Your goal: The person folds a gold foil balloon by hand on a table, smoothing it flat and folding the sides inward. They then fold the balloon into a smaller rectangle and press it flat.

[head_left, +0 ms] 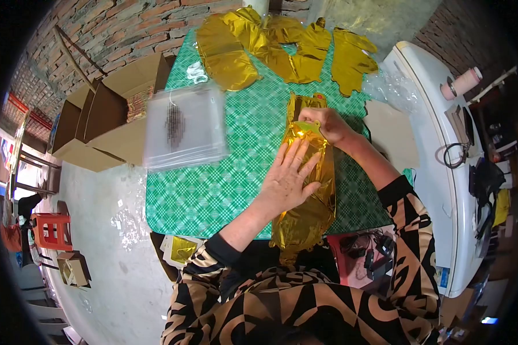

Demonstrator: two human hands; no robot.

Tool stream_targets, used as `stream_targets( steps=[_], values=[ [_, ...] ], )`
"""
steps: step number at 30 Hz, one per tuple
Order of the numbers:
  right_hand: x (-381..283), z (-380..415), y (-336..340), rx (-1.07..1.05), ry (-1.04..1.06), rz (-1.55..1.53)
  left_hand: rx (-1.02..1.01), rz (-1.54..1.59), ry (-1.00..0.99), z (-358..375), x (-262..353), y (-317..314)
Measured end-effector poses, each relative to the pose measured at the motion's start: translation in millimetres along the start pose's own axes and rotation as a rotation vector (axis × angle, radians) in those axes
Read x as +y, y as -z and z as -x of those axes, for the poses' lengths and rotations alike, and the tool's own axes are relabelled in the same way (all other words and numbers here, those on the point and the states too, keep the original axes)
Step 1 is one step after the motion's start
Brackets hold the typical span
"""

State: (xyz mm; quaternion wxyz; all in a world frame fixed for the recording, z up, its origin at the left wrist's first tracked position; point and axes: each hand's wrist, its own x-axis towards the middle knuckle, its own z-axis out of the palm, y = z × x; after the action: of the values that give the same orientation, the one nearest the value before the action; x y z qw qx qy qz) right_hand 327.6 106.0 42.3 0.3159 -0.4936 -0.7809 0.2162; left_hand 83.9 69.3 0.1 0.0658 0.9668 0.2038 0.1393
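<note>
A shiny gold foil balloon (305,221), flat and folded lengthwise, lies on the green checked tablecloth (247,123) with its lower end over the table's near edge. My left hand (289,179) rests flat on it, fingers spread. Just above, my right hand (330,127) is closed on the turned-over upper part of the foil, its fingertips partly hidden. More gold foil balloons, a large piece (227,54) and a smaller one (353,60), lie flat at the table's far end.
A stack of clear plastic bags (198,141) sits at the table's left, beside open cardboard boxes (103,126). To the right stands a white appliance (437,190) carrying a pink spool (461,83). Crumpled clear plastic (394,89) and a beige sheet (392,132) lie near it.
</note>
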Motion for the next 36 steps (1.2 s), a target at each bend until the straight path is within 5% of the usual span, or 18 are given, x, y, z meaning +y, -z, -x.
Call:
stream_targets(
  steps=[14, 20, 36],
  values=[
    [31.1, 43.4, -13.6, 0.326, 0.264, 0.427, 0.114, 0.075, 0.004, 0.3, -0.5, -2.4],
    [35.2, 46.5, 8.6, 0.098, 0.239, 0.422, 0.122, 0.055, -0.004, -0.1, -0.3, -1.8],
    [19.9, 51.5, 9.9, 0.59, 0.11, 0.532, 0.07, 0.029, 0.021, -1.4, 0.8, -2.0]
  ],
)
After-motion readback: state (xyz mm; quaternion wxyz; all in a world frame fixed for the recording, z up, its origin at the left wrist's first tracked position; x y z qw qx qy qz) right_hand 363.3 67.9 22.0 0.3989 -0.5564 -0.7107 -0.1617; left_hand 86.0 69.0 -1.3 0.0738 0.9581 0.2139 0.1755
